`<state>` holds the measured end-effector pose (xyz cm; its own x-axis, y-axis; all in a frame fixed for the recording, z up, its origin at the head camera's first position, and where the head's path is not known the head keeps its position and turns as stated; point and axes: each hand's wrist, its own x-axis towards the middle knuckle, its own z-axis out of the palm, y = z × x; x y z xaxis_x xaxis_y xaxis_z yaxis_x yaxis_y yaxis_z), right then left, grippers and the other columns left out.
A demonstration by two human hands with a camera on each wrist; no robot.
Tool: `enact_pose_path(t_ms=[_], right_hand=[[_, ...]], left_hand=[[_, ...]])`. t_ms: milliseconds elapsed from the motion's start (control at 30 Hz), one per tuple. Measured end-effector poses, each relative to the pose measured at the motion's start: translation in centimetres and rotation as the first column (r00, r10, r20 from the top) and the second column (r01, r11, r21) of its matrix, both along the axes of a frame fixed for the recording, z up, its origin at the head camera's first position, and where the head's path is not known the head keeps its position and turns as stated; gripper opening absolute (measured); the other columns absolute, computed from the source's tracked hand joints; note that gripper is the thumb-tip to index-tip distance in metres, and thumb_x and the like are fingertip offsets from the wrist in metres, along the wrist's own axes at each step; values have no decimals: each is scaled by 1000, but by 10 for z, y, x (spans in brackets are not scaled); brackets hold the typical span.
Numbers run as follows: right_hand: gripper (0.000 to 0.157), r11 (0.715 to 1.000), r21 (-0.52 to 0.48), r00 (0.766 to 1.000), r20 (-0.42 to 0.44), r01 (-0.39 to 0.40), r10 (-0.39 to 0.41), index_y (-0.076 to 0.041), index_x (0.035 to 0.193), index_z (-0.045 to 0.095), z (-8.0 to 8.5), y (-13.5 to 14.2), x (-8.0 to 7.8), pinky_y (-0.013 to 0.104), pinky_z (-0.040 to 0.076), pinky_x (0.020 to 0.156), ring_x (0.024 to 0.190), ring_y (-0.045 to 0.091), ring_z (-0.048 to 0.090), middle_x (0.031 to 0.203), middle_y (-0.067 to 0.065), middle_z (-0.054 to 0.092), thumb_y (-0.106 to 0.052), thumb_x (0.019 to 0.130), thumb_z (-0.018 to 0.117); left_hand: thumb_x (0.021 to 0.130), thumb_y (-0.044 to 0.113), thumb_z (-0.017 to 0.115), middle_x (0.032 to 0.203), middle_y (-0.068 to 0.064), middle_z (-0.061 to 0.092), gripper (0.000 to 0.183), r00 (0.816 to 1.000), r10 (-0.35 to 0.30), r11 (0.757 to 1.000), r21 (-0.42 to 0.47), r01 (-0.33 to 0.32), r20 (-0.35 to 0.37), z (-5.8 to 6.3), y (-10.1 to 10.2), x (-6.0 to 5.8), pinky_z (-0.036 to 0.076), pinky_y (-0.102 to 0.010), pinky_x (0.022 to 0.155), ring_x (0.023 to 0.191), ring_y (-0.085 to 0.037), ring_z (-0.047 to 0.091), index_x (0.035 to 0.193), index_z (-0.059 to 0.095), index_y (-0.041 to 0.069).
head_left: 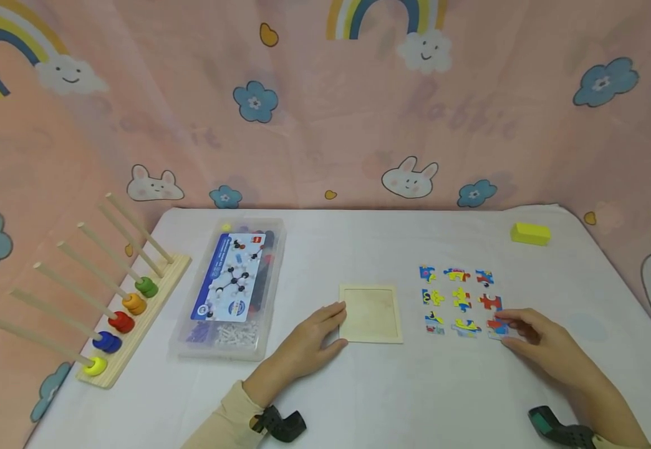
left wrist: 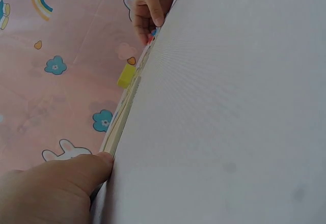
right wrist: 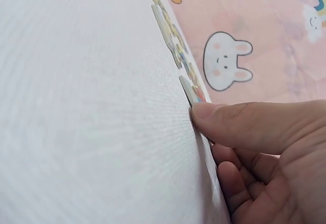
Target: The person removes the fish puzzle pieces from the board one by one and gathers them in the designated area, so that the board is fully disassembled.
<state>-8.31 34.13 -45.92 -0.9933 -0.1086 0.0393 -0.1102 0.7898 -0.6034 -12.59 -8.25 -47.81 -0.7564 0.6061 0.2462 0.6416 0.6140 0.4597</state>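
My left hand point(head_left: 314, 337) rests against the left side of a shallow square wooden tray point(head_left: 400, 318), its fingertips at the rim and its thumb by the lower left corner. In the left wrist view, the thumb point(left wrist: 94, 169) touches the tray's edge point(left wrist: 118, 127). Right of the tray, several colourful jigsaw pieces point(head_left: 462, 299) lie spaced in rows. With thumb and forefinger, my right hand point(head_left: 552, 346) pinches the jigsaw piece point(head_left: 496, 327) at the near right corner of this layout. The right wrist view shows the thumb point(right wrist: 229, 124) at that piece's edge; the fingers hide part of it.
A yellow block point(head_left: 530, 234) sits at the back right. On the left stand a clear plastic case point(head_left: 272, 280) of molecular model parts and a wooden peg stand point(head_left: 129, 349) with coloured rings. The patterned pink cloth point(head_left: 325, 125) hangs behind the white table point(head_left: 426, 393).
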Motion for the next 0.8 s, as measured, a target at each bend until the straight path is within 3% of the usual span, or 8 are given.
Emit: enact_pose_path(t_ms=[233,300,533,800], right_hand=[[39,1000,-12,1000,-23,-21,21,-7,121,59,-2,1,-1,-5,32,75,94,-24,34,115,10,55,-19,86,70],[38,999,-17,999,-37,-28,27,-7,121,60,-3,2,-1,-5,32,76,95,-23,34,114,4,54,-18,86,70],[37,998,-27,997,-65,-51,49,-6,119,61,-6,0,-2,-5,30,77,96,-22,33,111,8,54,-15,85,70],[37,997,-42,995,-81,-60,57,-6,120,60,-10,1,-3,-3,32,76,96,-17,37,111,3,52,-15,85,70]], left_hand=[[89,25,67,144,-10,46,54,1000,-3,1000,14,3,-15,1,0,0,36,-37,112,134,-23,43,134,52,-1],[89,25,67,144,-10,46,54,1000,-4,1000,15,4,-13,1,0,-1,35,-37,112,134,-23,43,134,52,-1],[90,26,65,145,-9,45,54,1000,-5,1000,3,5,5,2,-1,-3,34,-35,112,135,-22,42,135,51,0],[90,26,65,145,-10,45,53,1000,-3,1000,-3,3,8,1,-2,-3,35,-36,112,134,-23,43,134,51,0]])
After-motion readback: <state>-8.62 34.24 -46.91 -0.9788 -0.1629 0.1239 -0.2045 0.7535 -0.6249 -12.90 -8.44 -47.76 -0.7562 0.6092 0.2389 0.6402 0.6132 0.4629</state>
